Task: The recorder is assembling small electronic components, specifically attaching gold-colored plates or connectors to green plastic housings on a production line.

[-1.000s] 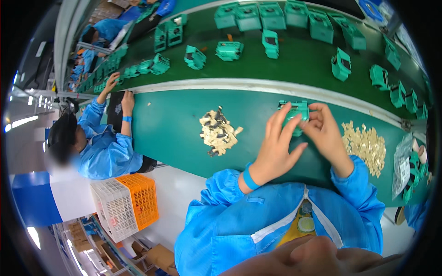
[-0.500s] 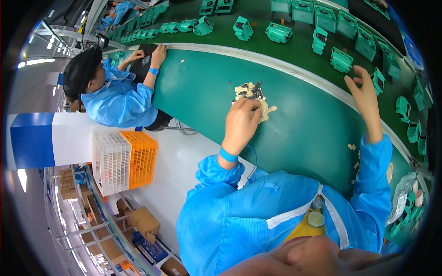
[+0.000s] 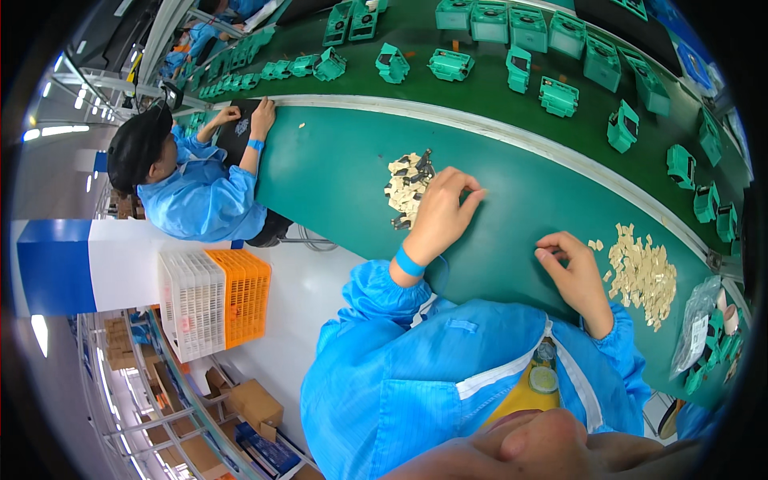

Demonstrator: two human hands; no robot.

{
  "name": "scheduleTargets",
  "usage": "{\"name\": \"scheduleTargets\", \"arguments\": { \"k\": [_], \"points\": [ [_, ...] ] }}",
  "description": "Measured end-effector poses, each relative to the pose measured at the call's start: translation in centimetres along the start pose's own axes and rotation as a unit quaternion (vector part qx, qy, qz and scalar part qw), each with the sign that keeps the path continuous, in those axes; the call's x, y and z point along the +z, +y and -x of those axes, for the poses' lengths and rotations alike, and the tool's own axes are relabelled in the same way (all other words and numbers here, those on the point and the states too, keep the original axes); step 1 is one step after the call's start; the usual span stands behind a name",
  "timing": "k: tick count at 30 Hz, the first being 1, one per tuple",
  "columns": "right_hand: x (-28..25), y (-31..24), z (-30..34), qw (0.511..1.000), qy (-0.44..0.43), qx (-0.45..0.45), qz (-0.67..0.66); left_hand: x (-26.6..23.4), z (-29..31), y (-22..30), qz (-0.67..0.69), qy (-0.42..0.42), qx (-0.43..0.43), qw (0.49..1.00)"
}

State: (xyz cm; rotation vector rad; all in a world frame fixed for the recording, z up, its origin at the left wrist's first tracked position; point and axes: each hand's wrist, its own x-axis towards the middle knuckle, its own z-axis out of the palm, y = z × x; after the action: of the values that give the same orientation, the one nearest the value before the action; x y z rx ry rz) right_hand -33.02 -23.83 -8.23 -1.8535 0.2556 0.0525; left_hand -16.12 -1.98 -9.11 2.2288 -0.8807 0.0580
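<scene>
My left hand (image 3: pixel 444 212) is over the green worktop (image 3: pixel 336 172), just right of a small pile of cream and black pieces (image 3: pixel 406 188). Its thumb and fingers are bent together; anything between them is too small to make out. My right hand (image 3: pixel 574 276) hovers over the worktop, left of a larger heap of cream pieces (image 3: pixel 642 276). Its fingers are half bent, with a gap to the thumb, and no object shows in them. A blue band (image 3: pixel 410 262) circles my left wrist.
Beyond a pale rail (image 3: pixel 480 124), green housings (image 3: pixel 558 96) stand on a dark green belt. A clear plastic bag (image 3: pixel 694 328) and green parts (image 3: pixel 720 352) lie at the right end. A co-worker (image 3: pixel 196 196) sits at the left, near white and orange crates (image 3: pixel 240 296).
My right hand has come back from the belt to the worktop. My left hand has moved right, off the small pile. The view has shifted, uncovering the larger cream heap.
</scene>
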Motion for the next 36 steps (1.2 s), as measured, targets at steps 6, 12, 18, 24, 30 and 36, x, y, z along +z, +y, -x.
{"name": "scheduleTargets", "arguments": {
  "k": [6,12,18,24,30,36],
  "points": [
    [1.5,-0.6,-0.7,0.973,0.088,0.004,-0.212,4.3,0.1,6.1,0.459,-0.08,-0.219,0.857],
    [-0.6,1.9,0.2,0.953,0.115,0.04,-0.279,8.1,0.7,8.4,0.565,-0.132,-0.259,0.773],
    [-3.7,2.2,2.9,0.937,0.136,0.037,-0.321,9.2,0.0,10.3,0.555,-0.202,-0.247,0.768],
    [-5.2,2.5,3.8,0.918,0.116,0.049,-0.377,10.0,-1.1,12.1,0.561,-0.254,-0.235,0.752],
    [-6.1,3.8,4.3,0.922,0.124,0.051,-0.362,10.5,-1.1,13.8,0.349,-0.187,-0.025,0.918],
    [-6.8,3.7,4.9,0.912,0.143,0.044,-0.382,11.0,-1.6,14.3,0.367,-0.175,-0.042,0.913]
  ]
}}
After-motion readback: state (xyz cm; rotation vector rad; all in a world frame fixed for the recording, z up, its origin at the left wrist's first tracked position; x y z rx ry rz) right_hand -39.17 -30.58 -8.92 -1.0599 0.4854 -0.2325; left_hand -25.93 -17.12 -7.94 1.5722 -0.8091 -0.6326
